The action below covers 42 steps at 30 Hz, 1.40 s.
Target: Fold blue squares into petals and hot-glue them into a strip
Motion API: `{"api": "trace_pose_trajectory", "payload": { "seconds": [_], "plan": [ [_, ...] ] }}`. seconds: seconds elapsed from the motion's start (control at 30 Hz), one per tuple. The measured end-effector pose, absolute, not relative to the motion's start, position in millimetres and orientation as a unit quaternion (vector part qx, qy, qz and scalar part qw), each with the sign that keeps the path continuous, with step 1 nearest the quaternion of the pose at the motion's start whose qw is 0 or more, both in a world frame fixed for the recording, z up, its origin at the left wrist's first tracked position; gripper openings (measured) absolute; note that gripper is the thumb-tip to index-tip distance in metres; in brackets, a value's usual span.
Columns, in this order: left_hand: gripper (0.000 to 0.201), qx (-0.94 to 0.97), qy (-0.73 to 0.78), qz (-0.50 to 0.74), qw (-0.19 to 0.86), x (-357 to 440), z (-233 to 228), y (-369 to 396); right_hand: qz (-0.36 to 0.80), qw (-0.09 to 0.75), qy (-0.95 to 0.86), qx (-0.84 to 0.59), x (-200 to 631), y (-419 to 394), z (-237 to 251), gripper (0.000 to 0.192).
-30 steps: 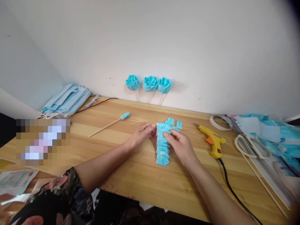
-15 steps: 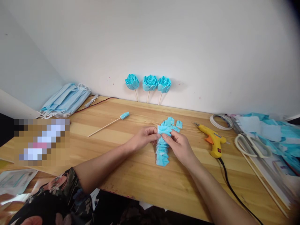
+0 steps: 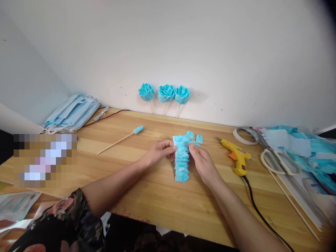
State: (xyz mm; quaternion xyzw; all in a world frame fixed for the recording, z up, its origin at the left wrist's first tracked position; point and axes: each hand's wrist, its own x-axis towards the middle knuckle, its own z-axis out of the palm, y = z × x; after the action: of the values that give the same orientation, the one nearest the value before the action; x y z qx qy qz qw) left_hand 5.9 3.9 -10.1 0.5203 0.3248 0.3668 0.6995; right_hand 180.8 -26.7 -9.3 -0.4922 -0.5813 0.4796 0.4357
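Observation:
A row of overlapping folded blue pieces (image 3: 181,164) lies on the wooden table (image 3: 147,196), running from the hands toward me. My left hand (image 3: 159,152) pinches the left side of the top piece. My right hand (image 3: 203,162) touches its right side with the fingertips. A few loose blue pieces (image 3: 194,137) lie just beyond the row. A wooden stick with a small blue roll at its tip (image 3: 121,139) lies to the left.
Three blue roses on sticks (image 3: 164,94) lean on the wall. A yellow glue gun (image 3: 236,156) with black cord, white scissors (image 3: 280,161), a tape roll (image 3: 244,135) and blue scraps (image 3: 307,148) lie right. Stacked face masks (image 3: 72,112) lie back left.
The top piece was lifted and folded between both hands, then laid flat at the head of the row. The hands stayed in place.

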Motion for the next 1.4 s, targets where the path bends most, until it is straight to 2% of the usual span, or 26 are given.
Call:
{"api": "trace_pose_trajectory", "payload": {
  "seconds": [0.13, 0.3, 0.4, 0.6, 0.73, 0.97, 1.2, 1.4],
  "plan": [
    [0.038, 0.503, 0.321, 0.378, 0.708, 5.9, -15.0, 5.8, 0.503, 0.420, -0.562, -0.504, 178.5, -27.5, -7.8, 0.029],
    [0.044, 0.451, 0.266, 0.378, 0.764, 6.9, -20.3, 6.9, 0.500, 0.443, -0.554, -0.496, 178.2, -27.5, -7.6, 0.028],
    [0.050, 0.457, 0.278, 0.374, 0.758, 6.8, -16.4, 5.6, 0.474, 0.445, -0.568, -0.506, 180.1, -27.3, -8.6, 0.028],
    [0.037, 0.514, 0.339, 0.352, 0.705, 6.4, -10.5, 3.0, 0.439, 0.436, -0.569, -0.541, 180.8, -27.0, -11.5, 0.036],
    [0.032, 0.511, 0.338, 0.360, 0.704, 5.8, -11.1, 2.7, 0.447, 0.426, -0.577, -0.535, 180.0, -27.2, -9.9, 0.036],
    [0.028, 0.512, 0.298, 0.336, 0.732, 4.8, -11.4, 2.2, 0.373, 0.398, -0.633, -0.550, 178.0, -29.0, -9.2, 0.036],
    [0.032, 0.471, 0.298, 0.376, 0.740, 4.2, -16.8, 5.6, 0.445, 0.435, -0.591, -0.514, 178.4, -28.2, -6.4, 0.045],
    [0.039, 0.452, 0.294, 0.399, 0.742, 5.2, -17.2, 8.6, 0.514, 0.419, -0.563, -0.493, 176.4, -27.9, -9.2, 0.025]
  ]
}}
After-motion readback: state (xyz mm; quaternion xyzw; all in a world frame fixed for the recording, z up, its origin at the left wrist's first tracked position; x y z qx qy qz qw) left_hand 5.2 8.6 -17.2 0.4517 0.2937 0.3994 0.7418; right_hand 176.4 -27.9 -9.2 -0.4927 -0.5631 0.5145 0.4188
